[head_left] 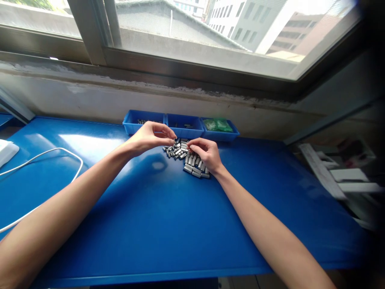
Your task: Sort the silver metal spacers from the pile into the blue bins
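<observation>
Many small metal parts lie in a pile [196, 171] on the blue table [168, 224], some set side by side in rows. At the pile's upper left is my left hand [152, 135], its thumb and fingertips close together around something too small to make out. My right hand [207, 151] is over the right side of the pile, thumb and index finger pinched near the metal parts. What lies between those fingertips is hidden.
Behind the pile stand three joined blue bins: the left bin [130, 127] and middle bin [184, 132] hold small parts, the right bin [224, 136] a green bag [218, 125]. A white cable [72, 154] curves at left. Grey-white objects [349, 175] are at right.
</observation>
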`<state>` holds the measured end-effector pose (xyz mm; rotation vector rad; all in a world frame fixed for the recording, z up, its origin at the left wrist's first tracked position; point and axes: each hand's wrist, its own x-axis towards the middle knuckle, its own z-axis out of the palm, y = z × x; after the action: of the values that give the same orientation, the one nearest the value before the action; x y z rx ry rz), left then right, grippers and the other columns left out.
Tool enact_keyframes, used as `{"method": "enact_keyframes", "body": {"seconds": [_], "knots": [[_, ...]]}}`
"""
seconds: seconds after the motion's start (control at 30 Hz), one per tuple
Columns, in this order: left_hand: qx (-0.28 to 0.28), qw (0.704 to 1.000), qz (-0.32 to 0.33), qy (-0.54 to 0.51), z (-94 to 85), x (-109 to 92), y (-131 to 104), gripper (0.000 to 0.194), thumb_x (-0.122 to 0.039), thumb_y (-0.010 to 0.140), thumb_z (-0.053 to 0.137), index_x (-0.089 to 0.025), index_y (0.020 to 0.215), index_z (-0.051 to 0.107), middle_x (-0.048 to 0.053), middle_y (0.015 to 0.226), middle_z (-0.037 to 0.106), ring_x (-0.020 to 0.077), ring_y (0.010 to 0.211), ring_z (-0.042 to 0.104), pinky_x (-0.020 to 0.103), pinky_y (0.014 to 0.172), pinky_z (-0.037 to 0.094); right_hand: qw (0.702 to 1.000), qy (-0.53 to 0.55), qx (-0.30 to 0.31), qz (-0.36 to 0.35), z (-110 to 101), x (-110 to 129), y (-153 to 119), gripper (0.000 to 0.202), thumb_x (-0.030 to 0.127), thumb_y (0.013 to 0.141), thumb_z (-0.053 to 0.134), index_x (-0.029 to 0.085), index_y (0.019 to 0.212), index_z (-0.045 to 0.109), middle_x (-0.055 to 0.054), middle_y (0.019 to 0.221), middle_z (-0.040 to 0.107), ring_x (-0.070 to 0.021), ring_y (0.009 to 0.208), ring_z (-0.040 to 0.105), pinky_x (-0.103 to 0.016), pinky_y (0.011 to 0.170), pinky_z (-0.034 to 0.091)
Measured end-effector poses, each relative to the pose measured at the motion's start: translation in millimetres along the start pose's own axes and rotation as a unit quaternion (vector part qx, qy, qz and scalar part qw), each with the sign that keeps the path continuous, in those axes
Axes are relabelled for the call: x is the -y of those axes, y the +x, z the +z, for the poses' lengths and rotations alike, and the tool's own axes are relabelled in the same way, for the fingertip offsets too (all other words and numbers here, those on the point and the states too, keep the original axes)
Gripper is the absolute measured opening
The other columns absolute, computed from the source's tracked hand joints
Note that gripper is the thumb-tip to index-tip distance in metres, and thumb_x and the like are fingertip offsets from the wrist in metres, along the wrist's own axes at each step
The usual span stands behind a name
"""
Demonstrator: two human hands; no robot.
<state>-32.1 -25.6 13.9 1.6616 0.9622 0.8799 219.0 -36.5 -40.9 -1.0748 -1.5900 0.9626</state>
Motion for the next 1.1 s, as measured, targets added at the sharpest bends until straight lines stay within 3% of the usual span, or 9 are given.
{"method": "enact_keyframes", "body": {"seconds": [0.17, 0.37, 0.6, 0.7, 0.8, 0.97, 1.1], "knots": [[0.023, 0.979, -0.083, -0.182, 6.3, 3, 0, 0.034, -0.031, 0.063, 0.093, -0.014, 0.089, 0.079, 0.009, 0.094, 0.076, 0.0177, 0.085, 0.072, 0.031, 0.085, 0.06, 1.0, -0.001, 0.002, 0.0, 0, 0, 0, 0.012, 0.028, 0.081, 0.069, 0.02, 0.083, 0.078, -0.004, 0.084, 0.077, -0.0172, 0.07, 0.068, -0.03, 0.07, 0.055], [-0.026, 0.966, -0.097, -0.237, 7.3, 4, 0, 0.038, -0.029, 0.059, 0.097, -0.013, 0.089, 0.079, 0.009, 0.095, 0.077, 0.0189, 0.091, 0.074, 0.035, 0.097, 0.058, 1.0, 0.001, 0.001, 0.001, 0, 0, 0, 0.012, 0.029, 0.081, 0.07, 0.02, 0.084, 0.077, -0.004, 0.083, 0.077, -0.0178, 0.07, 0.068, -0.031, 0.07, 0.055], [-0.195, 0.967, -0.016, -0.163, 2.5, 17, 6, 0.039, -0.035, 0.059, 0.095, -0.013, 0.087, 0.079, 0.009, 0.087, 0.077, 0.0224, 0.087, 0.074, 0.039, 0.095, 0.059, 1.0, 0.003, 0.006, -0.001, 0, 0, 0, 0.012, 0.028, 0.081, 0.069, 0.02, 0.083, 0.077, -0.004, 0.082, 0.076, -0.0178, 0.069, 0.069, -0.031, 0.069, 0.055], [-0.284, 0.952, 0.032, -0.113, -5.5, 21, 8, 0.038, -0.037, 0.064, 0.091, -0.013, 0.09, 0.079, 0.009, 0.086, 0.077, 0.023, 0.086, 0.074, 0.038, 0.092, 0.059, 1.0, 0.004, 0.006, 0.003, 0, -1, 0, 0.012, 0.028, 0.082, 0.069, 0.02, 0.084, 0.077, -0.004, 0.083, 0.076, -0.0175, 0.069, 0.069, -0.03, 0.069, 0.055], [-0.338, 0.935, 0.051, -0.094, -13.1, 24, 9, 0.035, -0.037, 0.065, 0.089, -0.014, 0.09, 0.078, 0.009, 0.087, 0.077, 0.0232, 0.087, 0.074, 0.036, 0.089, 0.06, 1.0, 0.003, 0.007, 0.003, 0, -2, 0, 0.012, 0.028, 0.081, 0.069, 0.02, 0.084, 0.077, -0.004, 0.083, 0.076, -0.0175, 0.07, 0.069, -0.03, 0.069, 0.055], [-0.373, 0.922, 0.07, -0.071, -17.1, 24, 11, 0.034, -0.042, 0.071, 0.084, -0.016, 0.092, 0.077, 0.007, 0.089, 0.077, 0.023, 0.087, 0.074, 0.037, 0.09, 0.06, 1.0, 0.0, 0.007, 0.004, 0, -1, 0, 0.013, 0.028, 0.081, 0.068, 0.019, 0.084, 0.077, -0.004, 0.083, 0.076, -0.0175, 0.07, 0.069, -0.03, 0.069, 0.055], [-0.339, 0.936, 0.093, -0.003, -12.5, 13, 7, 0.04, -0.045, 0.076, 0.079, -0.017, 0.104, 0.076, 0.006, 0.089, 0.077, 0.0214, 0.082, 0.074, 0.035, 0.085, 0.06, 1.0, -0.001, 0.005, 0.007, 0, 2, -1, 0.013, 0.028, 0.081, 0.069, 0.019, 0.082, 0.077, -0.004, 0.081, 0.076, -0.0172, 0.069, 0.068, -0.03, 0.068, 0.055]]}}
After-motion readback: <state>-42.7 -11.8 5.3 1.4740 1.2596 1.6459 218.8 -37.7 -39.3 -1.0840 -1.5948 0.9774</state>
